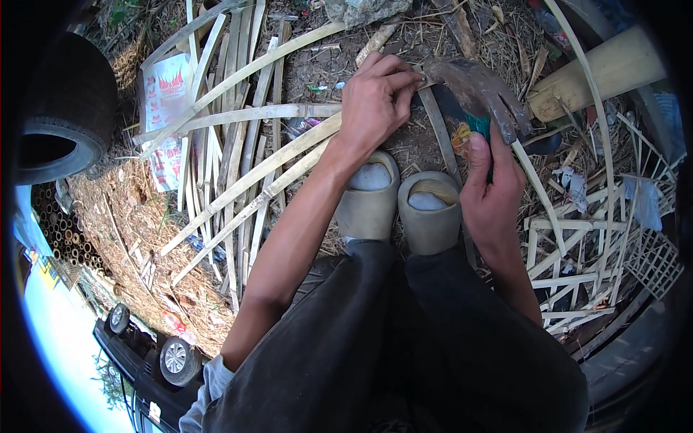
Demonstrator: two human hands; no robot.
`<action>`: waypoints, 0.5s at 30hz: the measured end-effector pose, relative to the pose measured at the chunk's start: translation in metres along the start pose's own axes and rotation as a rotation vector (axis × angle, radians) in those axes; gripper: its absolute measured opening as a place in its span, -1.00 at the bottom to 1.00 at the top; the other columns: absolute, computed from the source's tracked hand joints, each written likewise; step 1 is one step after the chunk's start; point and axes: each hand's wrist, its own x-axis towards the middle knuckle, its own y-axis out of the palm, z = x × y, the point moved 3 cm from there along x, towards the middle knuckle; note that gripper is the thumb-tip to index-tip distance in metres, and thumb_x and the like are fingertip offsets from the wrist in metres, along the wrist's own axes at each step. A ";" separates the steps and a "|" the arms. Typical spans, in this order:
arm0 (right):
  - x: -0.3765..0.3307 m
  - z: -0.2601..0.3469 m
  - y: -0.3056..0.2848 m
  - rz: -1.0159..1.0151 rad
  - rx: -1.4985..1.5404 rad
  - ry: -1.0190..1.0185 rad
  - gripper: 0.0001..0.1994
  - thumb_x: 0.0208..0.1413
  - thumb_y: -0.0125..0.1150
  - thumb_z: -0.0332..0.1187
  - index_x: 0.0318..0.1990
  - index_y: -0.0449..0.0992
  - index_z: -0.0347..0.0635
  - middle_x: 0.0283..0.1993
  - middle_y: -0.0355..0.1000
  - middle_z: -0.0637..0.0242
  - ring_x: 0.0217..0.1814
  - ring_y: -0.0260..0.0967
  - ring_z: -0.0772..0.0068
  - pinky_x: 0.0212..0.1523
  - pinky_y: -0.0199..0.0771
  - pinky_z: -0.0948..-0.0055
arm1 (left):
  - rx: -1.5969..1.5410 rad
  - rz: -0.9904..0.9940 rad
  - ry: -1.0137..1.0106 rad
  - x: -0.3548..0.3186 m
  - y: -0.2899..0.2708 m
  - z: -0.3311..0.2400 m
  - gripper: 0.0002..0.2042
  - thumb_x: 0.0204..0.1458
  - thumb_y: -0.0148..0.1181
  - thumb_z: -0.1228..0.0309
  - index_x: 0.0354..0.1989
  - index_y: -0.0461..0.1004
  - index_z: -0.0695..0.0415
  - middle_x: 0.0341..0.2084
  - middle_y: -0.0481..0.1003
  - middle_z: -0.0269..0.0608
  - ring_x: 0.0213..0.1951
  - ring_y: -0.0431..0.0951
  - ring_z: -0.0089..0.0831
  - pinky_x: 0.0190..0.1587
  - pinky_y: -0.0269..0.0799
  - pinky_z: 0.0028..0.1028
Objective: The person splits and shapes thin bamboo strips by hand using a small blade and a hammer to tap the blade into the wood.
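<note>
My right hand (493, 184) is wrapped around the green handle of a claw hammer (469, 83). The hammer's dark, worn head tilts toward my left hand (375, 101), its claw pointing back to the right. My left fingertips are pinched together right beside the hammer's striking face; what they hold is too small to make out. Beneath and beside that hand lie ends of split bamboo strips (289, 112), which run off to the left. Another flat strip (439, 126) passes between my two hands, toward my sandals (429, 216).
A pile of bamboo slats (234, 144) and a printed plastic sheet (164, 108) lie at left, near a tire (65, 130). At right are a thick bamboo pole (606, 72), nailed slat frames (577, 245) and a plastic grid (653, 267). A dark vehicle (155, 368) stands at lower left.
</note>
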 end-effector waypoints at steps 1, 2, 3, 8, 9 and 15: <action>-0.002 0.000 0.001 -0.050 0.028 -0.033 -0.73 0.47 0.06 -0.35 0.13 0.49 -0.39 -0.32 0.53 -0.06 -0.35 0.55 0.01 -0.32 0.45 0.14 | 0.002 -0.005 0.001 -0.002 0.000 0.001 -0.87 -0.06 0.36 0.56 -0.31 0.72 0.18 -0.29 0.61 -0.22 -0.20 0.57 -0.20 -0.14 0.54 -0.31; -0.004 -0.005 0.005 0.016 -0.045 -0.006 -0.70 0.48 0.05 -0.35 0.16 0.48 -0.40 -0.31 0.54 -0.06 -0.35 0.56 0.05 -0.32 0.46 0.15 | 0.001 -0.015 0.008 0.000 0.001 0.000 -0.88 -0.05 0.37 0.56 -0.31 0.72 0.16 -0.29 0.61 -0.24 -0.21 0.57 -0.22 -0.14 0.54 -0.31; -0.004 -0.008 0.007 0.082 -0.119 0.021 -0.68 0.48 0.04 -0.35 0.20 0.47 -0.42 -0.29 0.56 -0.06 -0.34 0.57 0.09 -0.32 0.46 0.17 | -0.004 -0.023 0.009 0.001 0.000 0.001 -0.88 -0.05 0.37 0.56 -0.31 0.72 0.16 -0.29 0.61 -0.24 -0.21 0.57 -0.22 -0.14 0.54 -0.31; -0.002 -0.002 0.001 0.039 -0.067 0.010 -0.67 0.45 0.06 -0.40 0.22 0.44 -0.47 -0.18 0.55 -0.21 -0.27 0.60 -0.18 -0.31 0.53 0.07 | -0.028 -0.001 -0.003 0.001 -0.001 0.004 -0.87 -0.03 0.38 0.54 -0.28 0.73 0.17 -0.28 0.61 -0.24 -0.19 0.55 -0.21 -0.11 0.53 -0.28; -0.002 -0.002 0.001 0.024 -0.072 0.012 -0.67 0.46 0.05 -0.38 0.20 0.46 -0.47 -0.24 0.56 -0.13 -0.32 0.58 -0.04 -0.33 0.50 0.12 | -0.031 -0.003 -0.007 0.000 -0.001 0.005 -0.87 -0.03 0.38 0.54 -0.28 0.73 0.17 -0.28 0.61 -0.24 -0.19 0.55 -0.21 -0.11 0.53 -0.28; -0.002 -0.006 0.004 0.093 -0.131 0.017 -0.69 0.43 0.08 -0.42 0.18 0.46 -0.48 -0.20 0.55 -0.19 -0.29 0.60 -0.15 -0.34 0.53 0.07 | -0.018 0.001 0.009 0.001 -0.003 0.006 -0.86 -0.05 0.39 0.49 -0.29 0.76 0.09 -0.28 0.64 -0.33 -0.19 0.56 -0.22 -0.11 0.57 -0.28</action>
